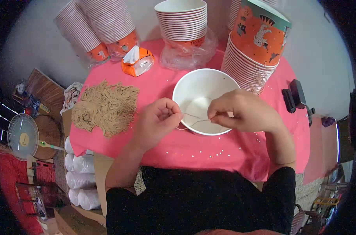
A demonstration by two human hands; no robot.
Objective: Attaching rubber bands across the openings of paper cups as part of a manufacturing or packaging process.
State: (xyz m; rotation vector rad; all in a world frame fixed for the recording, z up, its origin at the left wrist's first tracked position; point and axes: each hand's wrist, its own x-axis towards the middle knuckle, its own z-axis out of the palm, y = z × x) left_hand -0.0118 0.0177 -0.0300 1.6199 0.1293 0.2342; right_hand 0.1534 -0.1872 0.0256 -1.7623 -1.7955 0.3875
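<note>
Soft, even light on pink table (154, 87); corners black, edges bowed; lower left dim.

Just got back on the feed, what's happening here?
A person holds a thin string between both hands at an open white tub. The left hand pinches it by the tub's left rim, the right hand over the opening. A pile of tan strings lies to the left on the pink cloth; stacks of tubs are at the back.

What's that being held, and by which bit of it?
A thin string, pinched in the left grip and the right grip; whether at its ends, I can't tell.
</note>
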